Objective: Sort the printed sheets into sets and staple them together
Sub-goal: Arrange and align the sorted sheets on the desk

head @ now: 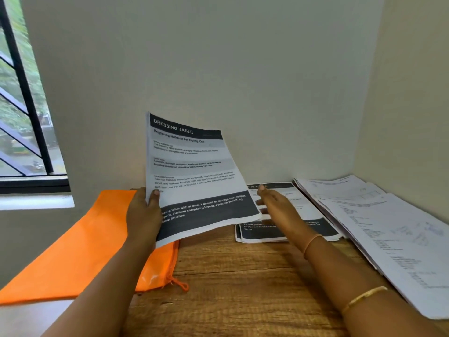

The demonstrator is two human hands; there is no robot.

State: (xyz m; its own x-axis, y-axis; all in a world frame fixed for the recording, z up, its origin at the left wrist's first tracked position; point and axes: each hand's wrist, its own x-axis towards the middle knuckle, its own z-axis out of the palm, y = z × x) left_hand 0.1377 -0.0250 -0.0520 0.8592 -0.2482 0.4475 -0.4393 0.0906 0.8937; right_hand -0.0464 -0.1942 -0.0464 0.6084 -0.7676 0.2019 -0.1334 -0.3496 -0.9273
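My left hand grips a thin set of printed sheets headed "DRESSING TABLE" by its left edge, thumb on the front, and holds it tilted up above the wooden table. My right hand reaches forward with straight fingers over a small stack of similar black-banded sheets lying flat near the wall. Whether it touches that stack I cannot tell. No stapler shows in the view.
An orange zip folder lies at the left, partly under the held sheets. A spread pile of white printed pages covers the right side of the table. Walls close the back and right; a barred window is at the left.
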